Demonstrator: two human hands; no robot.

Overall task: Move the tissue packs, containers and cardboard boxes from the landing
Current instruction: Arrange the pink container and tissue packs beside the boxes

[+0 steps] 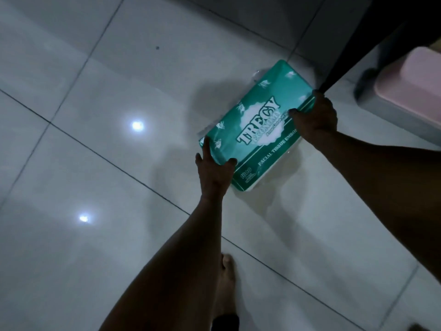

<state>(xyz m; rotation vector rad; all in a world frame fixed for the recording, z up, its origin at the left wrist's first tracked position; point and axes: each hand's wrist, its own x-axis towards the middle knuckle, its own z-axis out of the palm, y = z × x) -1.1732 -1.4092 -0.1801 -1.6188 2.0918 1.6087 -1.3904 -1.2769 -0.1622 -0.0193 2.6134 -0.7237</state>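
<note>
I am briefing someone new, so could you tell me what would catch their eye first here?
The green tissue pack stands out at centre right, with the left hand at its near corner and the right hand on its far edge. Two bright light reflections glare on the glossy tiled floor, and a pink container sits at the right edge.

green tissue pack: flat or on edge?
Flat: the green plastic tissue pack shows its printed face upward; left hand and right hand grip opposite ends.

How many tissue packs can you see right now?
1: a green tissue pack on the tiled floor, gripped at its ends by the left hand and right hand. Others may be out of view.
</note>
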